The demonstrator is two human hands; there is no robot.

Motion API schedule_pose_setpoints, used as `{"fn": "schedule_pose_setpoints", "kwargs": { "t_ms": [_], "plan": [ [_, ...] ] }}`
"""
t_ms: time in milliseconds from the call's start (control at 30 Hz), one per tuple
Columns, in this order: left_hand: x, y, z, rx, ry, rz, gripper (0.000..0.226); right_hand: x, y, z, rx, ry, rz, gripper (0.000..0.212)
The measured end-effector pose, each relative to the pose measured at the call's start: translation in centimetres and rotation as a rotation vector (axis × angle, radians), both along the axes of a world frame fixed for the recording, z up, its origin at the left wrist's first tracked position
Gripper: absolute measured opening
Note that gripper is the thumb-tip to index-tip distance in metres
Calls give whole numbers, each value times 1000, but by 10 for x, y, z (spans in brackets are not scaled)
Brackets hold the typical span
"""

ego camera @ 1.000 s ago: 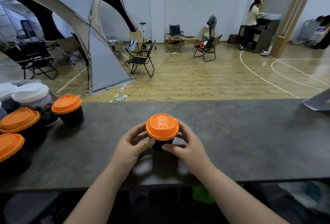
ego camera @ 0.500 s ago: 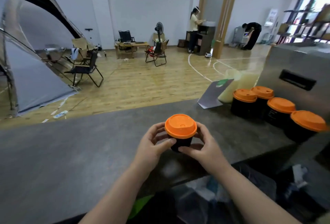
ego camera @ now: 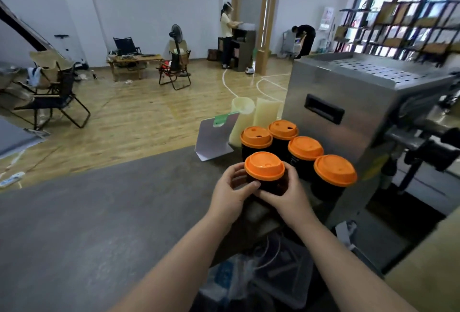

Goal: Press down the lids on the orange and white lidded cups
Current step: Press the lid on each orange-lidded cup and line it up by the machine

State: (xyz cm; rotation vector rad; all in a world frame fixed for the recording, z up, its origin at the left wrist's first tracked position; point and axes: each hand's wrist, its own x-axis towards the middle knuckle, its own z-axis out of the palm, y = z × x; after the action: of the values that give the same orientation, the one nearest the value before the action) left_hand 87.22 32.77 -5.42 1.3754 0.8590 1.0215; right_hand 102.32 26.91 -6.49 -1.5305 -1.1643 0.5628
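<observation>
A: The view has swung right since a moment ago, and the dark paper cup with the round orange plastic lid (ego camera: 264,169) has travelled with both hands across the grey stone-look counter (ego camera: 99,224). It is now just beside the cluster of four orange-lidded dark cups (ego camera: 306,148) in front of the brushed steel machine (ego camera: 348,102).

B: Where does it sit against the hands?

A: Right between them, upright, its long axis vertical. The left hand (ego camera: 230,193) wraps the near-left side, thumb across the front of the cup wall. The right hand (ego camera: 286,198) cups the right side, fingers curled round the back. Both are closed on the cup body, below the lid, not flat on top.

B: Which hand is nearer the cluster?

A: The right one; the nearest lidded neighbour is close beside its knuckles. I can't tell whether the cup base touches the counter, the hands hide it.

B: So the next move?

A: My guess: set it down just left of the group, clear of that neighbour.
</observation>
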Motion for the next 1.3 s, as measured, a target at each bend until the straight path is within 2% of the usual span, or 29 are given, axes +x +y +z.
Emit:
{"fn": "schedule_pose_setpoints", "kwargs": {
  "t_ms": [233, 600, 900, 1067, 1167, 1233, 1300],
  "plan": [
    [43, 9, -4, 3, 41, 11, 49, 20, 15, -6, -9, -14, -159, 85],
    [50, 13, -14, 36, 69, 83, 48, 23, 23, -8, -78, -70, -226, 74],
    [47, 10, -14, -8, 103, 116, 48, 16, 18, -12, -32, -93, -287, 71],
    [19, 3, -10, -90, 116, 56, 32, 2, -4, -20, 79, -93, -339, 45],
    [-16, 2, -7, -138, 153, 20, 22, -18, -12, -24, 111, -144, -266, 32],
    [-51, 0, -6, -53, 227, 26, 20, -40, -13, -22, 123, -167, -179, 27],
    [-95, -2, -4, 145, 403, 44, 20, -67, -10, -18, 99, -193, -67, 23]
  ]
}}
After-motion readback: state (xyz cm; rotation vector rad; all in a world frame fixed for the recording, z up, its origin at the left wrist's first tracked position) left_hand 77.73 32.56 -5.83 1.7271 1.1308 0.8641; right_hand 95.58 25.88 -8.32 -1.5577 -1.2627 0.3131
